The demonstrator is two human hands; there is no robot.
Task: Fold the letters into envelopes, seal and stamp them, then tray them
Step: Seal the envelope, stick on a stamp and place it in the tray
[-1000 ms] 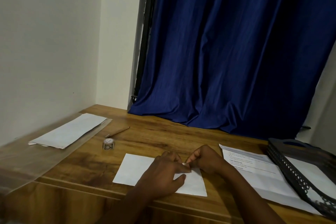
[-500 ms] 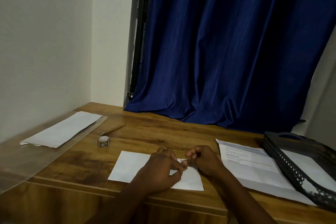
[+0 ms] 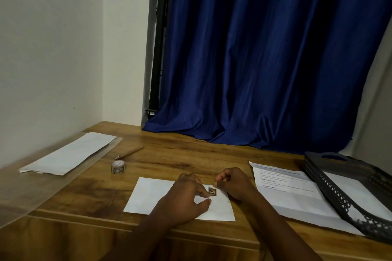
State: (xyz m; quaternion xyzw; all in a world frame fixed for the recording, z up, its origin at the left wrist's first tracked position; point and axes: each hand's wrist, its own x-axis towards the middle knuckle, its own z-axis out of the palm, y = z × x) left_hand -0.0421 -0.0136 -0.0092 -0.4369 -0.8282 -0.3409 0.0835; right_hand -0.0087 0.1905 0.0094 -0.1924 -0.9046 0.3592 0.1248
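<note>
A white envelope [image 3: 148, 197] lies flat on the wooden desk [image 3: 191, 161] near its front edge. A small brown stamp [image 3: 212, 192] sits on the envelope's upper right part. My left hand [image 3: 186, 199] rests on the envelope, its fingertips touching the stamp's left edge. My right hand [image 3: 233, 184] hovers just right of the stamp, fingers curled and pinched together; I cannot see anything in them. A roll of stamps [image 3: 118, 167] stands to the left. A black mesh tray [image 3: 339, 178] with a white envelope in it stands at the right.
A printed letter sheet [image 3: 286, 188] lies between the envelope and the tray, partly under the tray. A stack of white envelopes [image 3: 70, 155] lies on clear plastic at the left. A pencil [image 3: 130, 152] lies behind the roll. A blue curtain [image 3: 265, 59] hangs behind the desk.
My hands have parted a little, and the stamp now shows on the envelope between them. My right hand has lifted off to the right.
</note>
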